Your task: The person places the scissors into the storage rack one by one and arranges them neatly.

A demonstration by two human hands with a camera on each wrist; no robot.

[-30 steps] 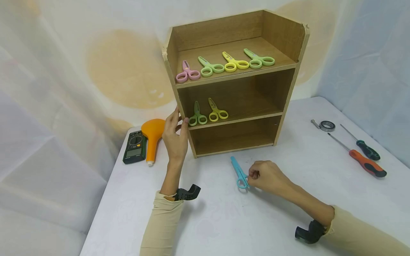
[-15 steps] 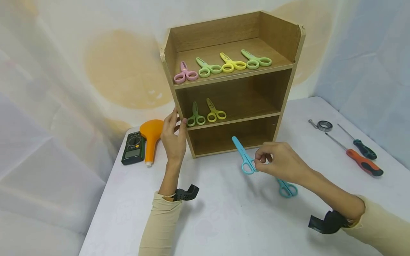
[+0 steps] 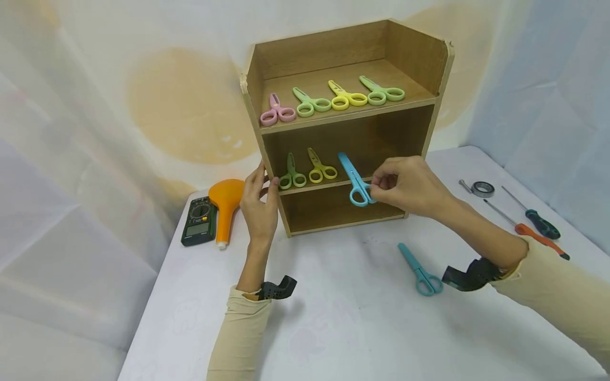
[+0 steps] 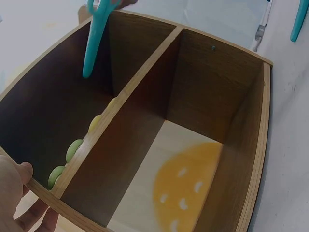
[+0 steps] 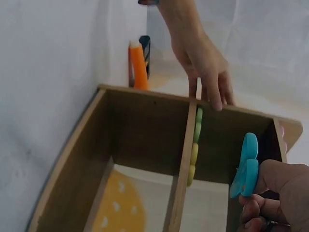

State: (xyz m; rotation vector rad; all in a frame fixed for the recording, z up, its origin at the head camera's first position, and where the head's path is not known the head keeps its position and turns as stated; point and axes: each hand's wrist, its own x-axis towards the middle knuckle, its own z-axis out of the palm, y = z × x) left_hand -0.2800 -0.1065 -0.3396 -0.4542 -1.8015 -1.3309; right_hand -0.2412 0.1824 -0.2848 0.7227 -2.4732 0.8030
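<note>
My right hand (image 3: 412,185) pinches light-blue scissors (image 3: 353,180) by a handle loop, blades pointing up and left, in front of the wooden shelf (image 3: 329,125) at middle-board height. In the right wrist view the scissors' handles (image 5: 246,169) show between thumb and fingers. My left hand (image 3: 259,206) grips the shelf's left side panel, thumb at the front edge. On the middle board stand green scissors (image 3: 292,173) and yellow scissors (image 3: 320,168). The top board holds pink scissors (image 3: 276,111), yellow scissors (image 3: 347,97) and two green pairs. Teal scissors (image 3: 421,272) lie on the table.
A multimeter (image 3: 199,222) and an orange tool with a white tip (image 3: 226,206) lie left of the shelf. At right are a bolt (image 3: 465,185), a metal ring (image 3: 483,189), a green-handled screwdriver (image 3: 540,222) and an orange-handled screwdriver (image 3: 536,235).
My right hand has lifted the light-blue scissors from the table up to the middle board, uncovering the teal scissors. My left hand stays on the shelf.
</note>
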